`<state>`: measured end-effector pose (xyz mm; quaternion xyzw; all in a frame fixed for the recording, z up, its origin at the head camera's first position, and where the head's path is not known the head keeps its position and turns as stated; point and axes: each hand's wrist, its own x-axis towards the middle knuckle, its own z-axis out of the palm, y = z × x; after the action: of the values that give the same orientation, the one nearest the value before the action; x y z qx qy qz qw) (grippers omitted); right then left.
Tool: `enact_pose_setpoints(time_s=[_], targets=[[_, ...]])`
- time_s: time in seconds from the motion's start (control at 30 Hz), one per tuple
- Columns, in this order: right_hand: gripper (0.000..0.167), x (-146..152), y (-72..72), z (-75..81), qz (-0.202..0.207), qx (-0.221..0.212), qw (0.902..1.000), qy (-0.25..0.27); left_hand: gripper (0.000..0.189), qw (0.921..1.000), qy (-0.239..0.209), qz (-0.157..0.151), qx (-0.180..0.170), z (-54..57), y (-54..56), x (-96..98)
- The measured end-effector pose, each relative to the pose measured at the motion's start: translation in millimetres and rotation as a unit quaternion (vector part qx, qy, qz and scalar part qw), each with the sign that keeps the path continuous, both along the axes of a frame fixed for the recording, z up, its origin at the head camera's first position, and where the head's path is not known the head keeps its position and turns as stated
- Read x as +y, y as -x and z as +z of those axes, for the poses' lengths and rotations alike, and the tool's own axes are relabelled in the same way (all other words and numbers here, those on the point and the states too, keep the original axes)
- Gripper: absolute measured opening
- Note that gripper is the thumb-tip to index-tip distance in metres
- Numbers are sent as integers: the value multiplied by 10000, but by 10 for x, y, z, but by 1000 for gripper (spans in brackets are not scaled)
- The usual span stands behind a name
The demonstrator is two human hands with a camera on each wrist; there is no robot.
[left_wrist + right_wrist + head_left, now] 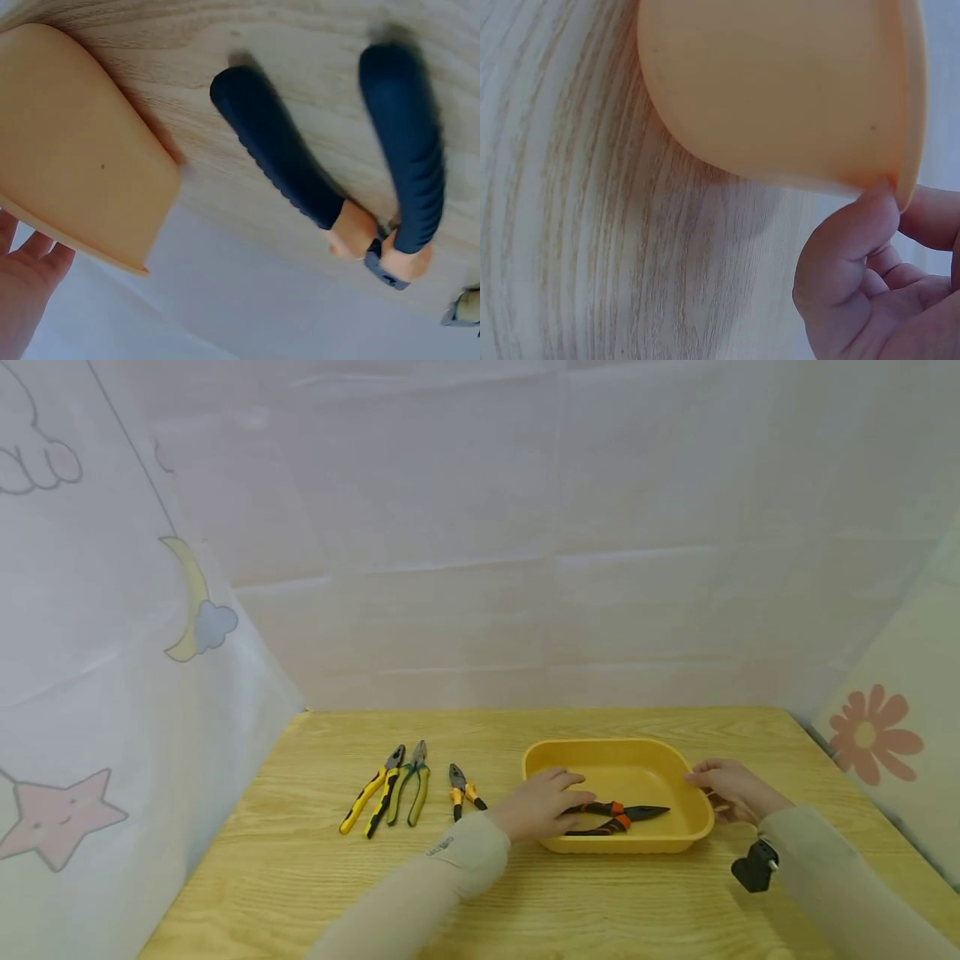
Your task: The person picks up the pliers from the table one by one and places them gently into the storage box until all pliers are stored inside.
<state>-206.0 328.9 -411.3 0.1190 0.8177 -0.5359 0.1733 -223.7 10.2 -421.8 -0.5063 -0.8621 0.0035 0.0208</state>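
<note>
A yellow plastic tray [630, 846] stands on the right half of the table. Long-nose pliers [643, 812] with black and red handles lie inside, jaws pointing right. Over the tray's left side reaches my left hand [542, 802], its fingers spread loosely beside the handle ends. In the left wrist view its fingers [34, 247] go behind the tray's rim [75, 246], which hides the fingertips. My right hand [731, 789] pinches the rim at the right end; the right wrist view shows thumb [847, 236] and forefinger on either side of the tray edge [913, 97].
Left of the tray, pliers with orange and black handles [457, 777] lie on the wooden table [300, 877], partly behind the left hand. Green-handled pliers [418, 800] and yellow-and-black pliers [396, 757] lie farther left. A pale sheet [480, 627] hangs behind the table.
</note>
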Motion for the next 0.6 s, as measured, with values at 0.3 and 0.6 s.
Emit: enact_pose_setpoints(time_s=[0.3, 0.6], targets=[[18, 12, 28, -6, -7, 70, 10000, -7, 42, 9980, -497, 40, 389, 63, -43, -227], [18, 18, 28, 3, -20, 48, 10000, 27, 43, 9965, -717, 302, 317, 122, -116, -394]])
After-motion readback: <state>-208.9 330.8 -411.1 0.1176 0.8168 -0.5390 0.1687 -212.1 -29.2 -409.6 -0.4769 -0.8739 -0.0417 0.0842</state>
